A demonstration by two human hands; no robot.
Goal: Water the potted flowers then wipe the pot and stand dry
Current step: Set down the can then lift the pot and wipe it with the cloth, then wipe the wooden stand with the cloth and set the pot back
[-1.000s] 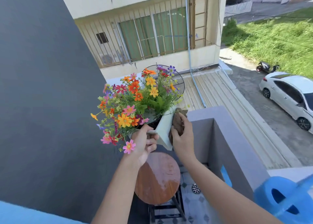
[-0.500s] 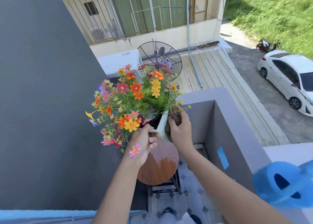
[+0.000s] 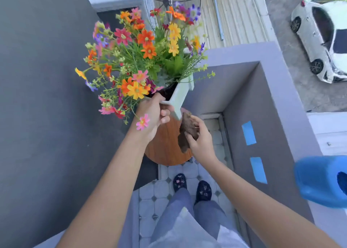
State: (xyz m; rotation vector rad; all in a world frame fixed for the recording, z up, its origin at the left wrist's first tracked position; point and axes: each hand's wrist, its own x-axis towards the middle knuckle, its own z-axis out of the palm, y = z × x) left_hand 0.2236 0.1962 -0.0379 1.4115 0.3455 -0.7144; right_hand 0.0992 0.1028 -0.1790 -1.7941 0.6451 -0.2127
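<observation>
A pale square pot (image 3: pixel 180 95) full of orange, yellow, pink and purple flowers (image 3: pixel 146 47) is held up, tilted, above a round wooden stand (image 3: pixel 165 144). My left hand (image 3: pixel 155 114) grips the pot's near rim. My right hand (image 3: pixel 201 140) holds a crumpled brown cloth (image 3: pixel 186 131) just below the pot's lower corner, over the stand top. The pot's underside is hidden.
A blue watering can (image 3: pixel 323 180) sits on the grey balcony wall (image 3: pixel 272 105) at right. A dark grey wall (image 3: pixel 41 97) closes the left side. My feet (image 3: pixel 191 185) stand on the tiled floor below. A white car (image 3: pixel 323 33) is parked far below.
The view has tilted downward, showing my feet. My right hand with the cloth has slid from the pot's upper side down to its lower corner. The left hand keeps its hold.
</observation>
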